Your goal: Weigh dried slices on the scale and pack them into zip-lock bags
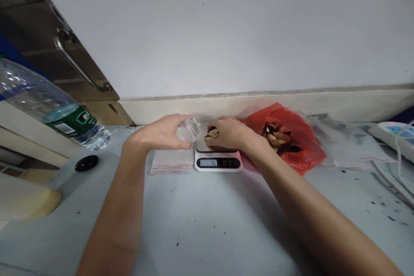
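My left hand (164,133) holds a small clear zip bag (189,130) by its sides, the mouth turned towards the scale. A white digital scale (201,155) stands just right of it, its lit display reading about 9.6. Over the scale's plate, my right hand (226,131) is closed around brown dried pieces (211,133), which show at its fingertips. How many it grips is hidden. Beside my right wrist lies an open red plastic bag (310,142) with more dried brown pieces (278,136) inside.
Flat zip bags (171,161) lie stacked left of the scale. Further left are a water bottle (69,116) and a black oval object (86,163). At right are clear plastic bags (352,146), a power strip (394,131) and cables. A wall (226,30) closes the back.
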`<state>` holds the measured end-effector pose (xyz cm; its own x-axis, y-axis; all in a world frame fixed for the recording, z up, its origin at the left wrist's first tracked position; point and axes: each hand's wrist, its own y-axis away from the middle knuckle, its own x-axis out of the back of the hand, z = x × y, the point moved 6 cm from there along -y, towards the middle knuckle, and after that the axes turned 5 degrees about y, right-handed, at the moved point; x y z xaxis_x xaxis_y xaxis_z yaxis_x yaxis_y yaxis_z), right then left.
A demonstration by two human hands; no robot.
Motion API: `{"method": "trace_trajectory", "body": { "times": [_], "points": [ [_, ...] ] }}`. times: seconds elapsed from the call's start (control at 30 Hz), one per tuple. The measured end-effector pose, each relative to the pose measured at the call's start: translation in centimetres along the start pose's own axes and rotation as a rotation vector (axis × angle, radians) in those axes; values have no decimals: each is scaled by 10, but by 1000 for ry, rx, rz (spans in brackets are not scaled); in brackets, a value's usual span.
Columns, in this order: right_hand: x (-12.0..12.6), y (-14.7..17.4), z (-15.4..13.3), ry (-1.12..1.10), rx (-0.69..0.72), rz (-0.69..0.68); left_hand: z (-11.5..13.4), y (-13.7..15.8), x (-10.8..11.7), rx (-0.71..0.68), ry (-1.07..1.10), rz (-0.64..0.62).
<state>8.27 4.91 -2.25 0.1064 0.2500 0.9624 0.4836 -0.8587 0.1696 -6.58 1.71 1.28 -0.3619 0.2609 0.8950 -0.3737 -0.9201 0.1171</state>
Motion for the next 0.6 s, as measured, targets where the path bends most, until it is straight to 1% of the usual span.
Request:
{"method": "trace_trajectory", "body": {
  "times": [0.17,0.3,0.4,0.5,0.6],
  "points": [
    [-1,-1,7,-34,-39,-59,-3,-2,-6,47,10,-26],
    [4,2,11,-87,-57,-47,-10,-7,-16,64,17,-82],
    [8,3,15,-141,-42,-37,-15,-10,-23,65,27,-131],
    [13,5,21,-195,-21,-43,-15,-12,-28,68,22,-187],
    [24,10,21,-267,57,-13,-9,-14,-29,91,27,-203]
  ]
}}
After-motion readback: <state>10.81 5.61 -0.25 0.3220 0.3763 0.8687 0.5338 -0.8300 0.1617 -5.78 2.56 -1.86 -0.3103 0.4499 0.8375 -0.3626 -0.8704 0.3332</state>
